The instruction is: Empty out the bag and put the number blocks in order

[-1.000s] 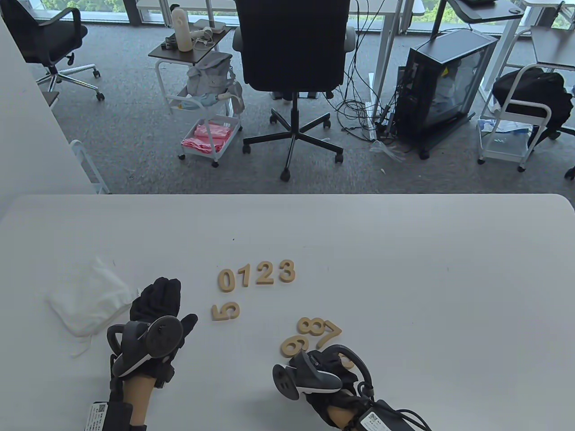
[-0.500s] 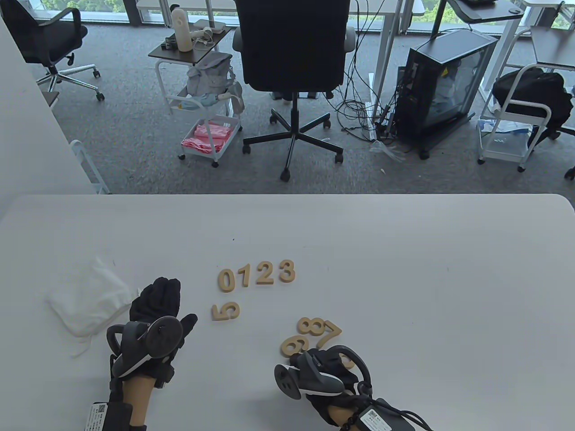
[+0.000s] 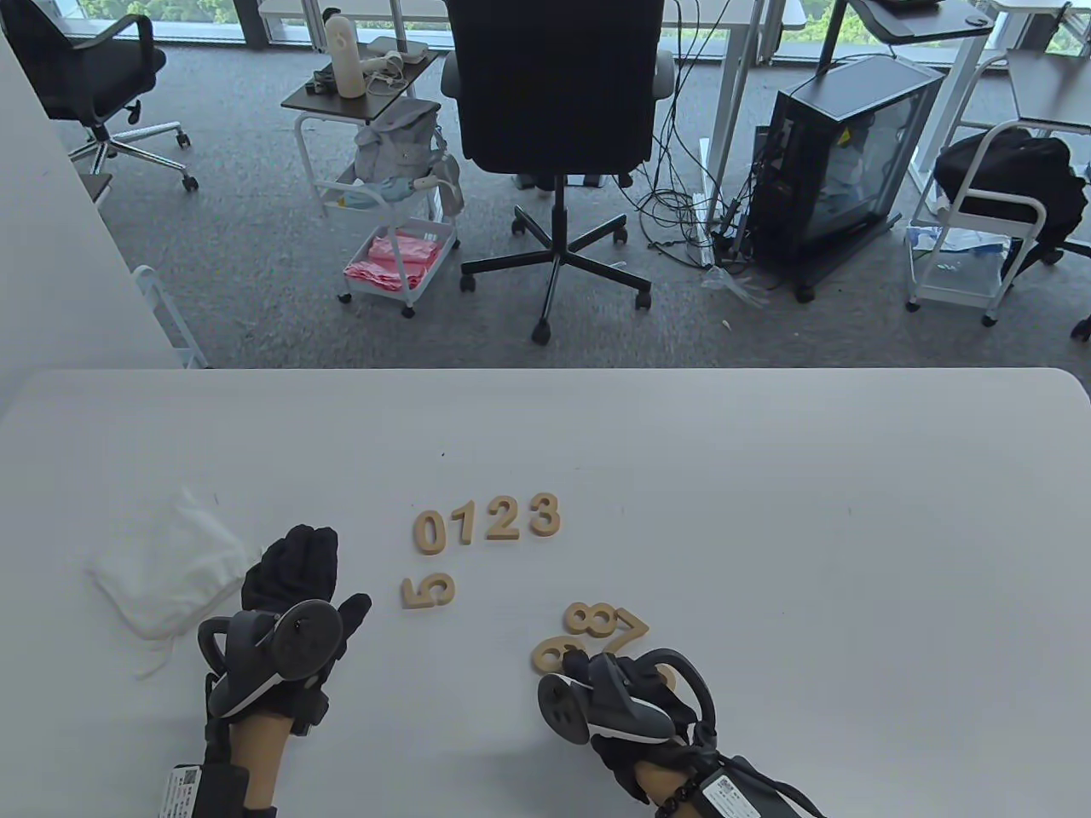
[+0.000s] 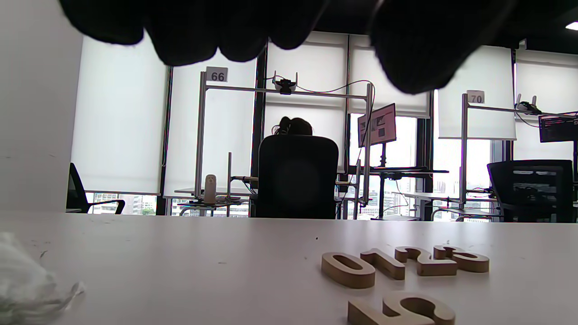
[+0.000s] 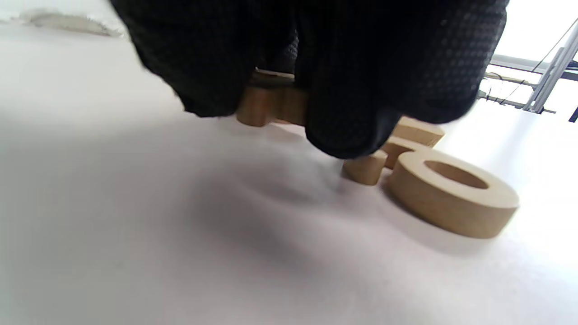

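Observation:
Wooden number blocks 0 (image 3: 430,530), 1 (image 3: 463,521), 2 (image 3: 503,517) and 3 (image 3: 544,514) lie in a row on the white table (image 3: 767,511). A 5 (image 3: 428,590) lies below the 0. The 8 (image 3: 592,619), 7 (image 3: 626,632) and 9 (image 3: 552,658) lie clustered by my right hand (image 3: 635,675). In the right wrist view my right hand (image 5: 289,108) pinches a wooden block (image 5: 266,106) low over the table; its digit is hidden. A ring-shaped block (image 5: 451,194) lies beside it. My left hand (image 3: 294,567) rests flat and empty beside the white bag (image 3: 162,571).
The row of digits (image 4: 406,264) and the 5 (image 4: 402,309) show in the left wrist view, with the bag's edge (image 4: 22,280) at lower left. An office chair (image 3: 554,102) stands beyond the table's far edge.
My right hand has shifted a little forward and right, now covering part of the 9. My left hand has edged slightly left. The laid-out blocks have not moved.

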{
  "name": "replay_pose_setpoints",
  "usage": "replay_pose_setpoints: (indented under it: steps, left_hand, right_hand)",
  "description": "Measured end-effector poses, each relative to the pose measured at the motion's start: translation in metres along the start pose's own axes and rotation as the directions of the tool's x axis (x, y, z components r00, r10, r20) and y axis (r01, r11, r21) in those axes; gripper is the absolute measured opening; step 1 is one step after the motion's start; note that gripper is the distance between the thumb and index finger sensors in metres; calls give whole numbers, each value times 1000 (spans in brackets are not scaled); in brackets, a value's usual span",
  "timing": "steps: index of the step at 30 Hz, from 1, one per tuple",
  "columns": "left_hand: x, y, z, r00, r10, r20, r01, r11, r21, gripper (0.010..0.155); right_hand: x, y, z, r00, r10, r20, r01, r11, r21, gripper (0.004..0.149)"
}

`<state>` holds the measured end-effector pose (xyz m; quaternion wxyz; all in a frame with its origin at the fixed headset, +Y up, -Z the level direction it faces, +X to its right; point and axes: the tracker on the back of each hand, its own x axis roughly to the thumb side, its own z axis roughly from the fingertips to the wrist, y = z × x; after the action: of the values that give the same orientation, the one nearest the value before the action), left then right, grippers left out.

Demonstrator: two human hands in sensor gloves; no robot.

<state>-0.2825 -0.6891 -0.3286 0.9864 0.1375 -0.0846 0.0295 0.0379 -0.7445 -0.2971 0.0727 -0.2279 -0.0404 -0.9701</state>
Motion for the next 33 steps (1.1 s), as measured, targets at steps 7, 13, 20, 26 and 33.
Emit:
replay_pose_setpoints:
  steps: [7,13,20,26,33]
  left_hand:
    - [0,1,0,1000,-1,4,1,1000,6,83]
    - [-2,3,1,1000,5,-2,-5,1000,20,83]
    - [-4,2,-1,1000,0,-12,0,1000,12,83]
    - [-4,3,-1,1000,-6,-15,6,1000,19,83]
    - [-3,4,-2,1000,-18,-13,18,1000,15,83]
  right_hand:
    - [-29,-20,8,991,-114,-75,104,986,-133,67]
    - [-52,-42,12,970,-215,-110,178,944,-277,63]
    - [-79,-85,-17,964,-218,-151,160,932,-326,59]
    - [-92,-98,-74,957,-192,-219,131,955,-266,57]
    - [-99,-80,-138,944,-155,-292,106,978,-177,55]
